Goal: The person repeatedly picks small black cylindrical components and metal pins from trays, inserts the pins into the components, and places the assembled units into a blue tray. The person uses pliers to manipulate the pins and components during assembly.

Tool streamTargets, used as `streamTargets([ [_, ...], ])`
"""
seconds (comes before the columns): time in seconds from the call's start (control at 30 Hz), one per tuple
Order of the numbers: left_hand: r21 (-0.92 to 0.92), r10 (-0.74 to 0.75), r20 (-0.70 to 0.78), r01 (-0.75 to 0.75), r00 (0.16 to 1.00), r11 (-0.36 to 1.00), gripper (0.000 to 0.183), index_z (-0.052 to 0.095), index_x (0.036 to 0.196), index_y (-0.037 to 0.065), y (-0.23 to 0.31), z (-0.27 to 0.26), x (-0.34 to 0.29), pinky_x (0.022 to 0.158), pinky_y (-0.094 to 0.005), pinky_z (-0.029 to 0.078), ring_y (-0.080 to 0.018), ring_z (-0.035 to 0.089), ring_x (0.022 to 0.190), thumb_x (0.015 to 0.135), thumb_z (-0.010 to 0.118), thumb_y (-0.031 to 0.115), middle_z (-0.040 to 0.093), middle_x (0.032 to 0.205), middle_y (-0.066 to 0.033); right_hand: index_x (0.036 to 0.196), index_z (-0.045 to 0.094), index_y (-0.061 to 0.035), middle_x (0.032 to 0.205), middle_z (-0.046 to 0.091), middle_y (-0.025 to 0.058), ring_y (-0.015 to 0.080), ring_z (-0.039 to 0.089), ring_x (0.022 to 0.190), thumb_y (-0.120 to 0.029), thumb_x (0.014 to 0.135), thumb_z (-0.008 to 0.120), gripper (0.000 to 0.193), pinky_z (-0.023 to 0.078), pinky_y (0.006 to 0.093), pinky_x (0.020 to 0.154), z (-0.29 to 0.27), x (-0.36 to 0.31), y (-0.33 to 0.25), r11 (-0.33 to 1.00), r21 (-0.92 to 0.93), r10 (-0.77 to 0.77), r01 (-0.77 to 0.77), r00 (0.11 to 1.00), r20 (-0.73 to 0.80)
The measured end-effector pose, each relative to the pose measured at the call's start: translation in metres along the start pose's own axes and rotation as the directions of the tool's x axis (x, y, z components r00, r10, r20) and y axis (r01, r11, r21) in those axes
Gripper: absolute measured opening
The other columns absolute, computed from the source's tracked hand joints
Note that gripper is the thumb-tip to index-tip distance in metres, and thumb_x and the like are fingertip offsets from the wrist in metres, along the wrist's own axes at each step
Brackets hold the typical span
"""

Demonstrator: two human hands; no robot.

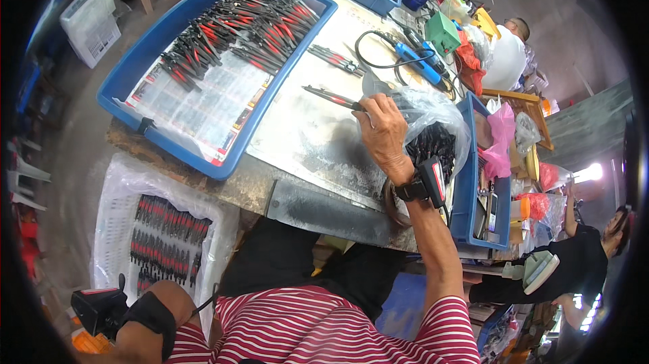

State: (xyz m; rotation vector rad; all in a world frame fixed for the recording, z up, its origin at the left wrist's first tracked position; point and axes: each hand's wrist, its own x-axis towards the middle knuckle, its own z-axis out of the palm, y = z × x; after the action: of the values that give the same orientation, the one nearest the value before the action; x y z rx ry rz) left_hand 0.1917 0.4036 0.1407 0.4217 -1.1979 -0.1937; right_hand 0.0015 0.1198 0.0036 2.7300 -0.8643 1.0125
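The right hand [384, 131] pinches black-and-red pliers [332, 98] by one end over the bench [304, 141], so they could slip; the left hand's state I cannot tell

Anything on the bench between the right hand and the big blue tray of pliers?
Head view: mostly bare metal benchtop. The right hand grips one pair of pliers whose tip points toward the blue tray; nothing else lies in that stretch.
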Motion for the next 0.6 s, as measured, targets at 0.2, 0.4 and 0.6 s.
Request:
streamTargets([
  [0.2, 0.012, 0.000, -0.003, 0.000, 1.000, 1.000, 0.033, 0.053, 0.116, 0.004, 0.003, -0.004, 0.001, 0.081, -0.0305, 0.043, -0.0188, 0.055, 0.090, 0.090, 0.055, 0.024, 0.059, 0.104, -0.0128, 0.085, 0.058, -0.0065, 0.082, 0.056, 0.0070, 0.0272, 0.057, 0.077, -0.008, 0.071, 0.069, 0.017, 0.045, 0.0365, 0.064, 0.014, 0.002, 0.004, 0.999, -0.050, -0.013, 0.012, 1.000, -0.005],
  [0.4, 0.023, -0.007, -0.005, 0.007, 1.000, 1.000, 0.032, 0.053, 0.115, 0.004, 0.003, -0.005, 0.002, 0.080, -0.0301, 0.043, -0.0185, 0.055, 0.089, 0.090, 0.054, 0.024, 0.059, 0.103, -0.0121, 0.080, 0.056, -0.0072, 0.082, 0.054, 0.0077, 0.0277, 0.056, 0.078, -0.008, 0.070, 0.068, 0.015, 0.046, 0.0379, 0.064, 0.031, 0.009, 0.014, 0.997, -0.023, 0.067, -0.067, 0.998, 0.016],
  [0.6, 0.024, -0.033, -0.016, 0.034, 0.999, 0.999, 0.031, 0.053, 0.114, 0.005, -0.005, -0.006, 0.001, 0.079, -0.0297, 0.043, -0.0182, 0.055, 0.088, 0.090, 0.054, 0.023, 0.059, 0.102, -0.0113, 0.081, 0.061, -0.0065, 0.080, 0.056, 0.0079, 0.0282, 0.057, 0.079, -0.012, 0.073, 0.067, 0.012, 0.044, 0.0374, 0.067, 0.047, 0.019, 0.028, 0.985, 0.000, 0.171, -0.171, 0.984, 0.041],
])
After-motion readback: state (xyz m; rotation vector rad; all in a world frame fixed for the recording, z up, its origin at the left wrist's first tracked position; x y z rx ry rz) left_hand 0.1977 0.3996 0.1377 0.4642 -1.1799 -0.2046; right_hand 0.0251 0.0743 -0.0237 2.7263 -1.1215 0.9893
